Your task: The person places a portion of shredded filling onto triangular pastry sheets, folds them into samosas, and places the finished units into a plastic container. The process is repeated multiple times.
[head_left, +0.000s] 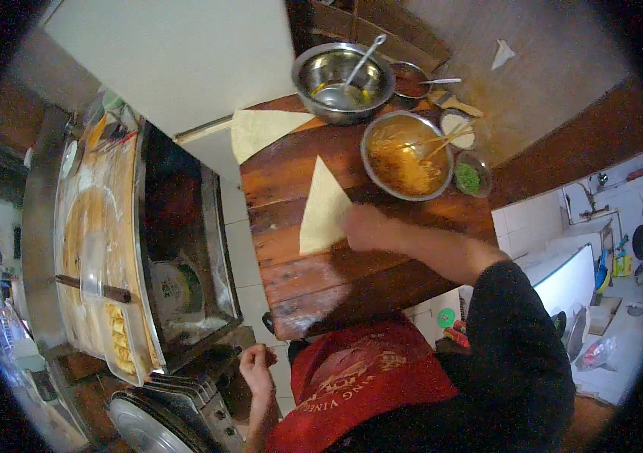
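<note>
My right hand (363, 226) lies flat on the right edge of a triangular pastry sheet (323, 210), fingers spread and pressing on it rather than closed around it; the sheet lies on the wooden table (321, 279) in front of me. My left hand (256, 367) hangs low by my red apron (359, 381), loosely curled and holding nothing, near the edge of a stove (186, 400). A second pastry sheet (261, 130) lies at the far end of the table, partly over its edge. Just beyond my right hand stands a steel bowl of shredded orange filling (406, 155) (with wooden sticks resting in it), beside a small bowl of chopped greens (469, 177). Farther off sits a large steel bowl with a spoon (340, 79).
</note>
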`<move>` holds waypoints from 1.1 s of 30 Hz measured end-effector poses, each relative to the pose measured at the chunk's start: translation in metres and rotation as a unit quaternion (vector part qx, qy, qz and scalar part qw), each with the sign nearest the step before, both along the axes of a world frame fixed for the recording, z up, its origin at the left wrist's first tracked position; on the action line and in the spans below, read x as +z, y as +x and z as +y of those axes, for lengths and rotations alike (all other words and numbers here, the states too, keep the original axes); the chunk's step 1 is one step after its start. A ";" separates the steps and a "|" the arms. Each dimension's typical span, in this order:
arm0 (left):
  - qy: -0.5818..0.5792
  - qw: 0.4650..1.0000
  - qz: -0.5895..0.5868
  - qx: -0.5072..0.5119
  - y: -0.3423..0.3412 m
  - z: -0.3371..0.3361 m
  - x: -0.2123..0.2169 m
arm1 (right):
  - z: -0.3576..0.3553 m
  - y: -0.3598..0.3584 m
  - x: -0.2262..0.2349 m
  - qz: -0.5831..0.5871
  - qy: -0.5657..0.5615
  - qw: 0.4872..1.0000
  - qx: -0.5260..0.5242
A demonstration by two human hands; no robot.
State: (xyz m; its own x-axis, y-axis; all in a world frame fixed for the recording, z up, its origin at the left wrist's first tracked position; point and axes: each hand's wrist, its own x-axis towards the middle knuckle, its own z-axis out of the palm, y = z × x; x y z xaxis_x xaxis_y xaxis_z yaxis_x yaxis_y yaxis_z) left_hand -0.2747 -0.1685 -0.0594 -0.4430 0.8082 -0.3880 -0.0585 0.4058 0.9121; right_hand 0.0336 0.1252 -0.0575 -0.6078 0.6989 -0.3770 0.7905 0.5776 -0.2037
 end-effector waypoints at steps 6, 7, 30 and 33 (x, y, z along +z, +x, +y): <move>-0.042 0.976 0.090 -0.193 0.101 0.065 0.014 | -0.069 0.112 -0.020 0.186 -0.075 0.978 0.064; -0.016 0.978 0.081 -0.191 0.109 0.070 0.008 | -0.062 0.119 -0.007 0.231 -0.063 0.971 -0.005; -0.027 0.949 0.020 -0.313 0.239 0.166 -0.030 | 0.105 0.151 0.002 0.047 0.069 0.982 -0.167; -0.043 0.954 0.029 -0.294 0.230 0.160 -0.017 | 0.101 0.139 0.003 0.014 0.111 0.986 -0.125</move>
